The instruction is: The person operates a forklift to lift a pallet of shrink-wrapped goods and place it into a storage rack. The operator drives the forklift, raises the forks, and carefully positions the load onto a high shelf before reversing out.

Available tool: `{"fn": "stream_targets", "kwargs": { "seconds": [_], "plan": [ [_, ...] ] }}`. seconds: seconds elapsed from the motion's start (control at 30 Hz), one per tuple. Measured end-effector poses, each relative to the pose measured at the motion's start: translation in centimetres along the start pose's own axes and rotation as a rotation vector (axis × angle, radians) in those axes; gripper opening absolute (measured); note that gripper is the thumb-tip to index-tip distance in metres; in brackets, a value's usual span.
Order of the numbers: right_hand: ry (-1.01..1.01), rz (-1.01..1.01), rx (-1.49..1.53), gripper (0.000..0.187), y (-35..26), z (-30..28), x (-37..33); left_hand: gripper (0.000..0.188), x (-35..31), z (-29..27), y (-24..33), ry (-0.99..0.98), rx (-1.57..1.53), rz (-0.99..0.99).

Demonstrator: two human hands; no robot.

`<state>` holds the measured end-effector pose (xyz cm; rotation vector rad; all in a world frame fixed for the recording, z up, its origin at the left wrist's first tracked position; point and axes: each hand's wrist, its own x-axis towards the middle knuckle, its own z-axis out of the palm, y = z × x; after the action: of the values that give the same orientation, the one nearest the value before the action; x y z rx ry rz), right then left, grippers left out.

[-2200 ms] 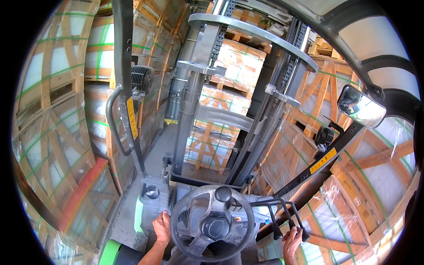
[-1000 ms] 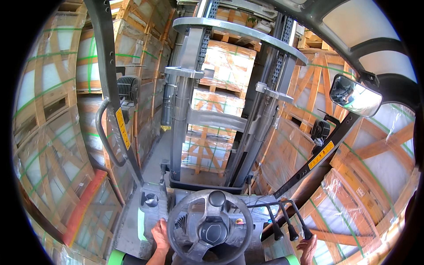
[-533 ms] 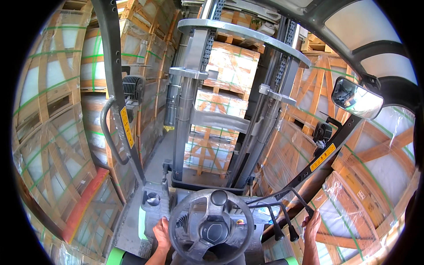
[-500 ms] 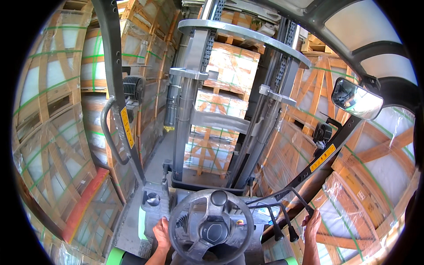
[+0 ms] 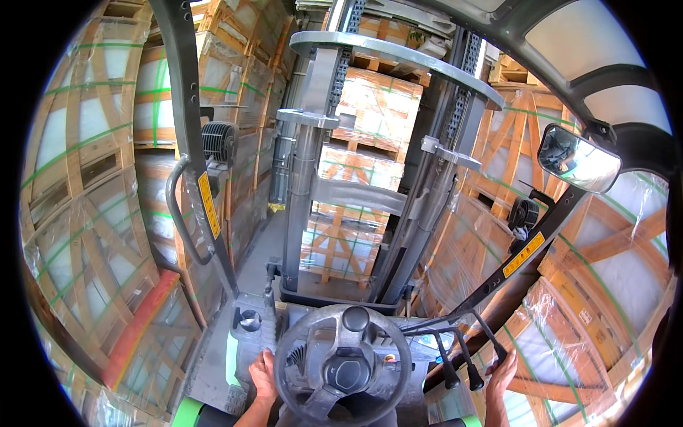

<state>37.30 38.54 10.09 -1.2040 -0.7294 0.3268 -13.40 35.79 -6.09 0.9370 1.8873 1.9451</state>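
Observation:
I sit behind the grey steering wheel (image 5: 283, 393) of a forklift. My left hand (image 5: 263, 375) is closed, just left of the wheel's rim; what its fingers hold, if anything, is hidden. On the right, my right hand (image 5: 501, 375) has its fingers round the black knob of the outermost control lever (image 5: 486, 329). Two more levers with black knobs, a middle one (image 5: 475, 377) and an inner one (image 5: 451, 376), stand left of that hand untouched. Ahead rises the metal mast (image 5: 302, 192), with stacked wooden crates (image 5: 340, 245) seen between its uprights.
Tall stacks of strapped, film-wrapped crates line the left side (image 5: 85, 213) and the right side (image 5: 612, 235). A mirror (image 5: 580, 158) hangs from the right cab post. A red beam (image 5: 142, 327) lies at the lower left, beside a strip of grey floor (image 5: 260, 249).
My right hand and the outermost lever's knob have come a little toward me. The left hand stays beside the wheel. The whole view has shifted slightly.

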Motion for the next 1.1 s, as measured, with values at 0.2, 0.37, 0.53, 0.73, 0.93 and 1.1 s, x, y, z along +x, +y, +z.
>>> {"fn": "stream_targets", "kwargs": {
  "seconds": [0.2, 0.37, 0.53, 0.73, 0.93, 1.1],
  "plan": [
    [-0.047, -0.022, 0.007, 0.049, -0.4, 2.0, 3.6, 0.044, 0.0, 0.2, 0.8, -0.006, -0.019, -0.021],
    [-0.010, 0.019, 0.025, 0.045, 3.7, -3.0, 0.4, 0.043, -0.1, 0.1, 0.1, 0.009, -0.032, -0.042],
    [0.028, 0.004, 0.012, 0.041, 3.6, -3.3, -0.5, 0.043, 0.0, 0.2, 0.2, 0.013, 0.024, -0.018],
    [-0.067, -0.025, -0.043, 0.046, -0.3, 1.0, 2.5, 0.043, 0.1, 0.3, 0.0, -0.011, -0.029, -0.042],
    [0.039, 0.012, 0.031, 0.047, 2.0, -1.3, 0.7, 0.044, 0.0, 0.2, 0.4, 0.000, -0.025, -0.043],
    [0.007, 0.015, -0.012, 0.047, 5.2, -5.0, -1.2, 0.044, 0.1, 0.3, -0.4, -0.006, 0.009, -0.037]
  ]
}}
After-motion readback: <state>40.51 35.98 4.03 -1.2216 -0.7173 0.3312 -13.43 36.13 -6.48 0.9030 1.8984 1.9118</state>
